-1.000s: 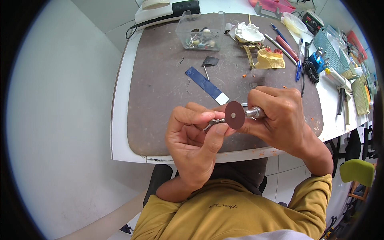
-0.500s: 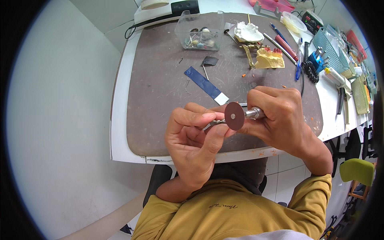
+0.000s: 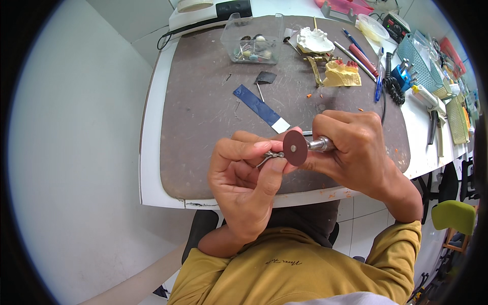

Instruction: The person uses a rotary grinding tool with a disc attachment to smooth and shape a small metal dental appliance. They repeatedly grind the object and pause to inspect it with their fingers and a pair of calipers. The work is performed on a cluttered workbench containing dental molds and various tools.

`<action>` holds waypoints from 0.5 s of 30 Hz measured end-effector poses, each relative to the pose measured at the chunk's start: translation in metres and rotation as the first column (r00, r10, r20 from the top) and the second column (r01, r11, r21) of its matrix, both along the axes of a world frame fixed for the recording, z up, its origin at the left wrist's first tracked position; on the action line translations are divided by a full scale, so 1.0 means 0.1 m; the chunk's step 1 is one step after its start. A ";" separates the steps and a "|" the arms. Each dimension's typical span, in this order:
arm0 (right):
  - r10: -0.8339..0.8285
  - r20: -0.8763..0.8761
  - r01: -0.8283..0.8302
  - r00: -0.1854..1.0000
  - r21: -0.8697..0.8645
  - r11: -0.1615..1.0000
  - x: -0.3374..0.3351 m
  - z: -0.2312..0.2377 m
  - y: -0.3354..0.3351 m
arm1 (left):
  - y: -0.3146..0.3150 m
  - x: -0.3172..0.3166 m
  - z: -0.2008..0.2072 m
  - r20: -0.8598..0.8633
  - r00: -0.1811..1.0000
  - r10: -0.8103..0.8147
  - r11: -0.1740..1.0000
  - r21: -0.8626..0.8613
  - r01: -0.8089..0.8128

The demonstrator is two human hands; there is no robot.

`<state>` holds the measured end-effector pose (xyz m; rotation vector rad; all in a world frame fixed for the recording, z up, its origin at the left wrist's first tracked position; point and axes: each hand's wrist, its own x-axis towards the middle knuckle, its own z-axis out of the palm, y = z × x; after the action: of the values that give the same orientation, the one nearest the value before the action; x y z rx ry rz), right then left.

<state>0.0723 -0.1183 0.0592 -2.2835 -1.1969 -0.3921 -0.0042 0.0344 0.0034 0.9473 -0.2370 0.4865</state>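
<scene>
Between the thumb and fingertips of my left hand (image 3: 239,178) is a small, shiny metal dental casting (image 3: 268,157) with a thin curved arm. My right hand (image 3: 354,147) is wrapped round a silver rotary handpiece (image 3: 321,144). A round reddish-brown disc (image 3: 295,158) sits on the handpiece's tip, right beside the casting. Whether disc and metal touch cannot be made out. My fingers cover part of the casting, and my right hand hides most of the handpiece. Both hands are close together above the mat's near edge.
On the brown mat (image 3: 198,112) lie a blue strip (image 3: 254,104) with a white end and a black square piece (image 3: 266,77). Farther back stand a clear box (image 3: 253,53) of mounted burs, a white cast (image 3: 315,40) and a yellow cast (image 3: 342,74). Pens and baskets (image 3: 419,61) line the right.
The casting has turned a little in my left fingers, so its curved arm shows more. The disc has shifted slightly left, and its face appears narrower.
</scene>
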 end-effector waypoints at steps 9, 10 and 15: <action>0.004 0.005 -0.004 1.000 0.001 1.000 0.00 0.00 0.00 | -0.03 0.01 0.02 0.026 1.000 0.004 0.997 -0.083 -0.002; 0.004 0.003 -0.004 1.000 -0.001 1.000 0.00 0.00 0.00 | -0.03 0.01 0.02 0.023 1.000 0.008 0.996 -0.087 -0.006; 0.013 0.010 -0.013 1.000 0.005 1.000 0.00 0.00 0.01 | -0.02 0.01 0.00 0.025 1.000 0.008 0.997 -0.075 -0.006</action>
<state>0.0727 -0.1177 0.0594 -2.2708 -1.2140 -0.4017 -0.0036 0.0326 0.0037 0.8692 -0.2365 0.5103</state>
